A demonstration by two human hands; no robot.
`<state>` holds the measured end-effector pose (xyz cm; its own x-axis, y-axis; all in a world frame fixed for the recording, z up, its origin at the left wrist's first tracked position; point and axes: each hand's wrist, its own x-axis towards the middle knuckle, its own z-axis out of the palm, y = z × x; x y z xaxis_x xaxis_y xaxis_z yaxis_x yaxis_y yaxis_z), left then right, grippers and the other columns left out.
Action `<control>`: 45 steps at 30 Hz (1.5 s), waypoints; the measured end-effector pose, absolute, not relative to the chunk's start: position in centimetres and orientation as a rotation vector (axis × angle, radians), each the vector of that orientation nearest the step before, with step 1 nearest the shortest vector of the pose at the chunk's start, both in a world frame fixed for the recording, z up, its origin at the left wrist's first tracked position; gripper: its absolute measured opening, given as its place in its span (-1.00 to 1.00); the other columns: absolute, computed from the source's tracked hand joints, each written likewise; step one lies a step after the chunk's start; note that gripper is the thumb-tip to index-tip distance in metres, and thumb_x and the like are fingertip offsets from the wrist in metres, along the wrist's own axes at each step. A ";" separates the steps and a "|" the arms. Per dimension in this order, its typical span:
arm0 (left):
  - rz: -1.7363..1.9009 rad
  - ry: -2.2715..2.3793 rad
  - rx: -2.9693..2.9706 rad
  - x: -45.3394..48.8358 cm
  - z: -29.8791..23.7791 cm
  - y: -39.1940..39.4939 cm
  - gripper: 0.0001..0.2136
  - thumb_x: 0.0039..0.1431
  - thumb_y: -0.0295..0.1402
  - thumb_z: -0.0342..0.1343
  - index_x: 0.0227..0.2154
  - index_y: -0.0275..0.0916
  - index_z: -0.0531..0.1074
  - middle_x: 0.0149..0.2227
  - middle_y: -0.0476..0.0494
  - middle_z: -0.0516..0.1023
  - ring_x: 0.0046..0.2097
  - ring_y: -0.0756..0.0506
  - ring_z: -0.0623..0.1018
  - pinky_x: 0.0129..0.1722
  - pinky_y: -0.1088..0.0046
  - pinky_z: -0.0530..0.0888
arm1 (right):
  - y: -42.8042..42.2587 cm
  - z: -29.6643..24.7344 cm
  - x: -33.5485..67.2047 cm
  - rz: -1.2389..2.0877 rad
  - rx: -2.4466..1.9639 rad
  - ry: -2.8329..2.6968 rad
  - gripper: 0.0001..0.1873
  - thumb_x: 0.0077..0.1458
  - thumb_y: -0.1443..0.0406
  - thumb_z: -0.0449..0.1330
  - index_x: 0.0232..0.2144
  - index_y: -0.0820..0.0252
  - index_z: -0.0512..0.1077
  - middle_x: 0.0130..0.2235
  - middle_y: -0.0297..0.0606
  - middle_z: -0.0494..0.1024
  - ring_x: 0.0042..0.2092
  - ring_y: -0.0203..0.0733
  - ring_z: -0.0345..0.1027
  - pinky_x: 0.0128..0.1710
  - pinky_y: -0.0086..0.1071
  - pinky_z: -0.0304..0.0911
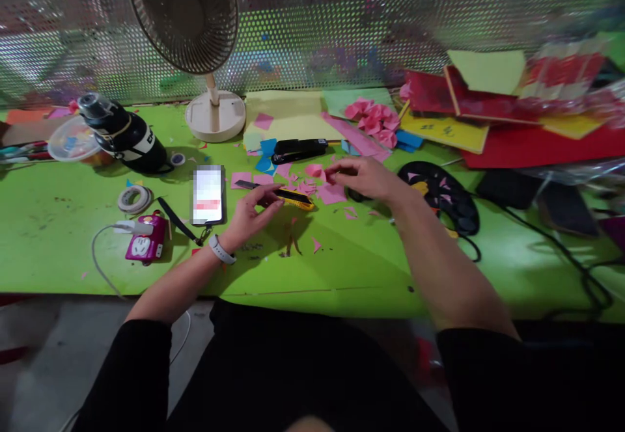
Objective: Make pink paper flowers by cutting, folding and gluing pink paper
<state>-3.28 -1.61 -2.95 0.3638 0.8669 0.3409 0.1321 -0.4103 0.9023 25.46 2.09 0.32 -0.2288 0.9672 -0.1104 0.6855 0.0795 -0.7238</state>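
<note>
My right hand [364, 177] pinches a small folded pink paper piece [315, 170] at the fingertips, above a flat pink paper square [332, 192]. My left hand [254, 214] is over the green table with its fingers apart and nothing in them. Right beside its fingertips lies a yellow and black utility knife [295, 198], its blade out to the left, partly behind the hand. Small pink paper scraps [305, 186] are scattered around the knife. Behind them rests a black stapler [299, 150]. A cluster of folded pink paper flowers [374, 120] sits further back.
A phone [208, 194], tape roll [134, 199], purple power adapter [146, 237] and black bottle [129, 136] stand on the left. At the back is a fan [215, 116] before a perforated metal panel. Right of my arm lie a black round tray [456, 207], cables and stacked coloured card [517, 149].
</note>
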 end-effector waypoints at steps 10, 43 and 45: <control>1.033 0.843 2.120 -3.2 -3.1 -2.3 -0.83 0.27 -0.29 0.17 -0.20 -0.27 0.55 -0.26 -0.19 0.62 -0.29 -0.02 0.60 -0.28 0.44 0.58 | -2.0 -0.5 20.5 1.306 -1.255 -1.794 -0.47 0.14 0.17 0.23 0.18 0.02 0.39 0.08 -0.15 0.55 -0.09 -0.15 0.51 -0.07 -0.18 0.44; 1.125 0.974 1.958 -3.5 -3.4 -1.7 -0.87 0.22 -0.27 0.23 -0.30 -0.22 0.58 -0.37 -0.12 0.63 -0.36 -0.02 0.59 -0.38 0.43 0.52 | -8.1 -1.6 35.8 0.203 -2.623 -1.848 -0.47 0.07 0.19 0.17 0.08 0.29 0.34 0.09 0.24 0.37 -0.03 0.24 0.43 -0.14 -0.10 0.28; 1.133 0.968 1.914 -3.5 -3.3 -1.7 -0.87 0.21 -0.27 0.24 -0.30 -0.21 0.59 -0.36 -0.12 0.64 -0.35 -0.01 0.59 -0.37 0.43 0.54 | -8.3 -1.4 35.7 0.171 -2.524 -1.785 -0.56 0.06 0.24 0.16 0.01 0.25 0.39 0.06 0.23 0.41 0.05 0.25 0.38 -0.05 -0.07 0.28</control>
